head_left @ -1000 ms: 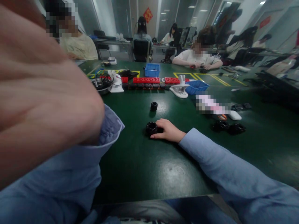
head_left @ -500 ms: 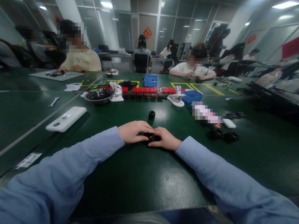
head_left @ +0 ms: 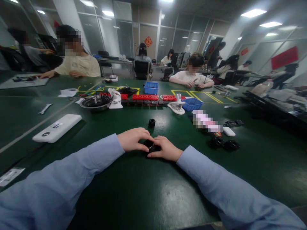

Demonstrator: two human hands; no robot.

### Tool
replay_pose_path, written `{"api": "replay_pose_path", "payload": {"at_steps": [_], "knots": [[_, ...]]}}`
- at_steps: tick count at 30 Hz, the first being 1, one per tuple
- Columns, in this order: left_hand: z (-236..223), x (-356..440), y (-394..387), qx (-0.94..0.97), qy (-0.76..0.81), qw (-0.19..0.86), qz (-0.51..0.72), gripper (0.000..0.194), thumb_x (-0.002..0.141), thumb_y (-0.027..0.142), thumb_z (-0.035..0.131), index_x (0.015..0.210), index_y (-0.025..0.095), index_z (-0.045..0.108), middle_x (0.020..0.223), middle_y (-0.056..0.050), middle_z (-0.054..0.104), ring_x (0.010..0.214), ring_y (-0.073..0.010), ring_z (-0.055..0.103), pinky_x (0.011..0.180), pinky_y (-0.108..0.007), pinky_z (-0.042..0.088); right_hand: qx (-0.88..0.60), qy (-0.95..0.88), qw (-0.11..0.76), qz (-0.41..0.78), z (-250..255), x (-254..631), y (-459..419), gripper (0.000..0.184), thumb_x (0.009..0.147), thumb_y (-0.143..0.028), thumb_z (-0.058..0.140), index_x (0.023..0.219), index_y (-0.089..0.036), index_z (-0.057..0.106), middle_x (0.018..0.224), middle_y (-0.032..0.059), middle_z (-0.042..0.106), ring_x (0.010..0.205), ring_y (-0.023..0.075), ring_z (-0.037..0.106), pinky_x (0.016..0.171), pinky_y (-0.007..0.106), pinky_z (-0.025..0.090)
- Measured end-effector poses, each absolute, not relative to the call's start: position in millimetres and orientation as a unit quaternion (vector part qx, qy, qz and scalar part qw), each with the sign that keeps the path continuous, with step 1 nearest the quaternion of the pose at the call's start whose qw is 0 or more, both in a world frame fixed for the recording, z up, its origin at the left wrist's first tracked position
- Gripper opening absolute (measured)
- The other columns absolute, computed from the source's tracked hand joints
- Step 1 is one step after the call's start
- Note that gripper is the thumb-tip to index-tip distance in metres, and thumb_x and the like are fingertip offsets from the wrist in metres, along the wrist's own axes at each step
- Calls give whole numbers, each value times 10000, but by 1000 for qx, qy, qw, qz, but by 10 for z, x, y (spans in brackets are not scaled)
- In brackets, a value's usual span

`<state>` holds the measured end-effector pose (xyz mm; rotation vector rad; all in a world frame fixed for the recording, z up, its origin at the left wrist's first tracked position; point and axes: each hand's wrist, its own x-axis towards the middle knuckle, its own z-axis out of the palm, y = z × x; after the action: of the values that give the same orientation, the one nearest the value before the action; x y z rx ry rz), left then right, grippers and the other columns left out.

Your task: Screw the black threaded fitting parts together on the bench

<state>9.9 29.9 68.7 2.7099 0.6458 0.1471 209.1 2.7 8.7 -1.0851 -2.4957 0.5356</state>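
A glossy black ring-shaped part [head_left: 150,145], hollow in the middle, rests on the green table between my hands. My left hand [head_left: 136,140] holds it from the left and over the top, thumb toward me and fingers on the far side. Gripping its right side is my right hand [head_left: 166,149], with thumb and fingers curled about it. The fingertips of both hands meet near its far rim, and they cover much of it. A smaller black round part [head_left: 152,123] stands just beyond my hands, touched by neither.
More black round parts [head_left: 231,145] lie to the right, near a white case [head_left: 229,131]. At left are a white power bank [head_left: 57,128] and a wrench [head_left: 45,109]. Behind stand a metal bowl [head_left: 94,107], white clips [head_left: 177,104], red blocks [head_left: 145,97] and a blue bin [head_left: 193,104]. Co-workers sit across.
My left hand has come down from close before the camera to the black ring-shaped part, joining my right hand there. The view has tilted upward and shifted slightly; the smaller part stays in place.
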Motion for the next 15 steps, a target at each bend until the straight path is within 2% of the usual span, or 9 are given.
{"api": "replay_pose_path", "payload": {"at_steps": [8,15], "knots": [[730,159,141,942,302,139,44,342,756,326,725,1055,181,642,990,-54,634,973,-208,574,852,-307,439,-374,-887,192,191,72,2101,23,372,702,-479,731,844,-140,667,751,28,591,735,172,539,687,292,390],[703,191,79,926,351,132,47,368,775,352,697,1083,161,634,981,-78,617,967,-223,577,840,-317,446,-371,-890,191,186,71,2096,24,358,705,-470,731,785,-130,653,746,32,596,734,171,536,690,291,390]]}}
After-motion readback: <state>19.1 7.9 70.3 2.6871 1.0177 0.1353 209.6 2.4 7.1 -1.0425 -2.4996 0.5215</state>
